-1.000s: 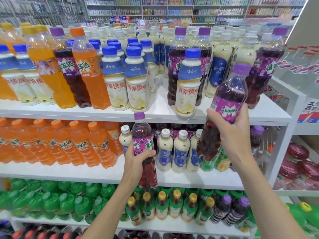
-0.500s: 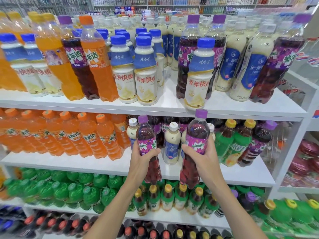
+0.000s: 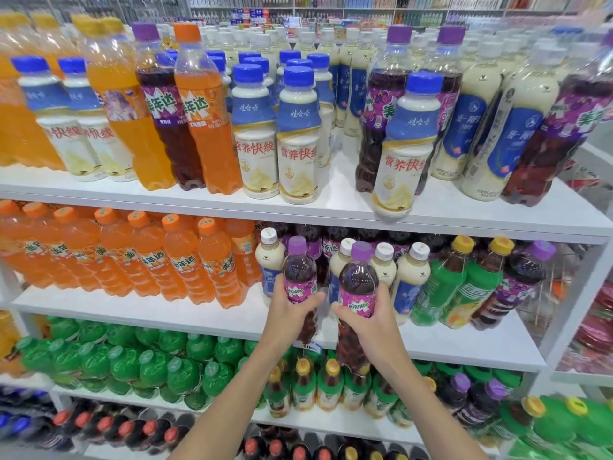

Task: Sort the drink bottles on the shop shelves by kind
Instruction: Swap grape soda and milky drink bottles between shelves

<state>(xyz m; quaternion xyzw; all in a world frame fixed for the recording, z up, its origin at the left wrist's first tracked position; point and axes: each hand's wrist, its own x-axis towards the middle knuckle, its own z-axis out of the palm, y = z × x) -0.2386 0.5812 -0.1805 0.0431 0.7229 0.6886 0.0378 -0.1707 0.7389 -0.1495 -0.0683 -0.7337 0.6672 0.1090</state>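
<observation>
The left hand [image 3: 290, 315] has fingers and thumb curled round the label of the left grape bottle [image 3: 299, 270]. The right hand [image 3: 371, 323] grips the right grape bottle [image 3: 359, 283] in the same way, at its label. Both bottles are upright and just beside each other. They hang in the air in front of the middle shelf [image 3: 166, 313] with their bases below its front edge, and neither is set down.

A second ago the right grape bottle was up at the level of the top shelf [image 3: 331, 207], tilted and well off to the right. It has since come down and inward to sit alongside the left one, which has barely shifted. So one grape soda is off the mixed top row and paired with its own kind — a sorting step half made, as I judge it, since neither bottle has a place yet.

Directly behind the pair stand the white-capped milk tea bottles [image 3: 411, 277]. Behind those, at the back of the shelf, is a row of dark purple sodas [image 3: 335, 237], seemingly the same drink. That looks like the likely home, though the milk tea blocks the front of it.

The orange soda bottles [image 3: 179, 260] fill the shelf to the left, and the green-labelled tea bottles [image 3: 444, 280] stand to the right. The top shelf is far from sorted — another purple-capped soda [image 3: 381, 104] stands there among blue-capped milk drinks [image 3: 298, 134].
</observation>
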